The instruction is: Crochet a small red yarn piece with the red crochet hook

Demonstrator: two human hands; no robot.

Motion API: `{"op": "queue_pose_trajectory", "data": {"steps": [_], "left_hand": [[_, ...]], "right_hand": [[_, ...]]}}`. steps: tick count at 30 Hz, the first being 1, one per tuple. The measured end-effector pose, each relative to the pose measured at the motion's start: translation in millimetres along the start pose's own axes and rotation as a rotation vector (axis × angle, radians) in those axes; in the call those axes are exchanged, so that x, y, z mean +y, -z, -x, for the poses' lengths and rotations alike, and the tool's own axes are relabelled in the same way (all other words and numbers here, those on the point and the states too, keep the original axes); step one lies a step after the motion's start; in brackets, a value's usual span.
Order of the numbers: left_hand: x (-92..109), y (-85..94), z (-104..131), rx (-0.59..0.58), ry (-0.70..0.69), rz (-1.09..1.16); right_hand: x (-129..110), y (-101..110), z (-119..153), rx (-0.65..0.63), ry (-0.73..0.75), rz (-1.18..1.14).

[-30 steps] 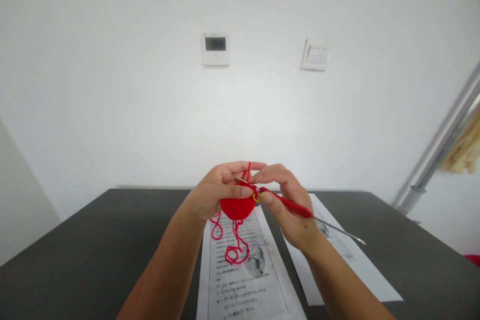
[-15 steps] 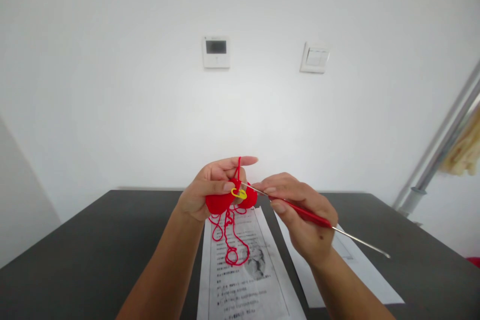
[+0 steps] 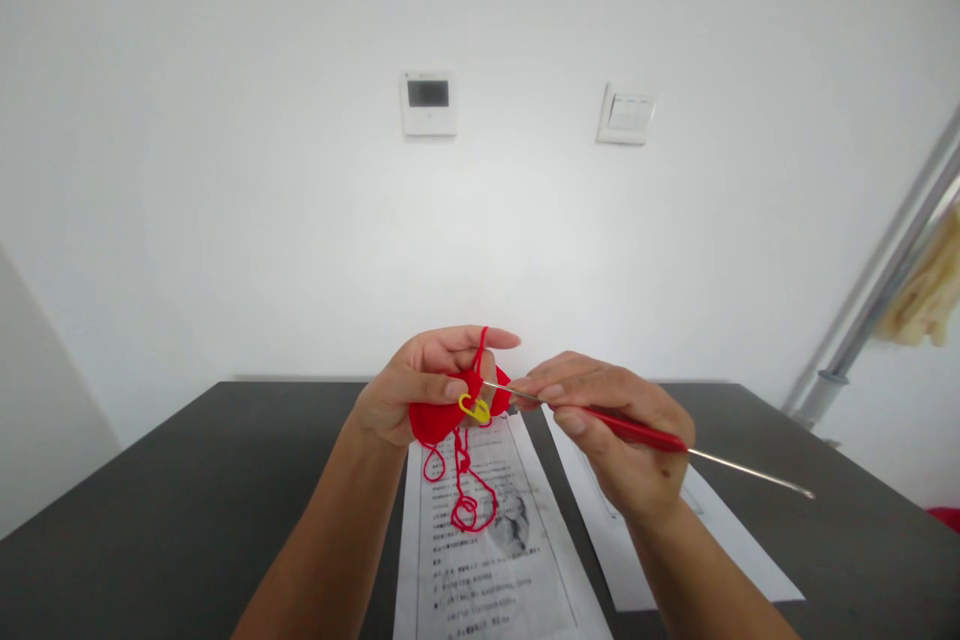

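My left hand point(image 3: 409, 382) pinches a piece of red crochet work point(image 3: 435, 422) between thumb and fingers, its index finger stretched out with red yarn point(image 3: 482, 345) looped over it. A yellow stitch marker point(image 3: 475, 409) hangs on the work beside the thumb tip. In my right hand point(image 3: 619, 425) is a crochet hook point(image 3: 634, 430) with a red grip and metal ends, held like a pen. Its left tip meets the red work at the stitches; the exact loop is too small to tell. Part of the work lies hidden behind my left fingers.
Loose red yarn point(image 3: 474, 515) trails down over a printed sheet point(image 3: 480, 580) on the dark table point(image 3: 187, 510). A second paper sheet point(image 3: 637, 570) lies under my right forearm. Behind stands a white wall with a control panel point(image 3: 429, 104) and a light switch point(image 3: 628, 114).
My right hand and the hook have moved slightly right, the hook now lying flatter. My left index finger has dipped a little, and the stitch marker has turned and hangs lower.
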State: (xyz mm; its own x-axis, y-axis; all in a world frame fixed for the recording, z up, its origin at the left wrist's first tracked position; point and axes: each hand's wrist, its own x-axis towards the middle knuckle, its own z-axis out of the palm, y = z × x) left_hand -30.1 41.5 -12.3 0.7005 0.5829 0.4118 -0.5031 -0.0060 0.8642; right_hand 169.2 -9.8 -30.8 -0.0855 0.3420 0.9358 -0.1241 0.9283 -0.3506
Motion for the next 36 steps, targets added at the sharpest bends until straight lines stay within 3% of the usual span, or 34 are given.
{"op": "queue_pose_trajectory", "data": {"steps": [5,9,12,19,29,36], "left_hand": [[0,2.2,-1,0.010,0.031,0.026],[-1,3.4,1,-0.028,-0.011,0.027],[0,2.6,3,0.026,-0.030,-0.026],[5,-3.5,3,0.108,-0.028,-0.087],[9,-13.2,2,0.240,0.003,-0.133],[9,-17.3,0,0.256,0.014,-0.117]], "right_hand": [[-1,2,-5,-0.044,-0.021,-0.071],[1,1,-6,0.000,-0.113,-0.229],[6,-2,-4,0.038,-0.164,-0.272],[11,-1,-5,0.009,-0.023,-0.177],[13,6,-7,-0.181,0.219,0.266],[17,6,-7,-0.196,0.275,0.360]]}}
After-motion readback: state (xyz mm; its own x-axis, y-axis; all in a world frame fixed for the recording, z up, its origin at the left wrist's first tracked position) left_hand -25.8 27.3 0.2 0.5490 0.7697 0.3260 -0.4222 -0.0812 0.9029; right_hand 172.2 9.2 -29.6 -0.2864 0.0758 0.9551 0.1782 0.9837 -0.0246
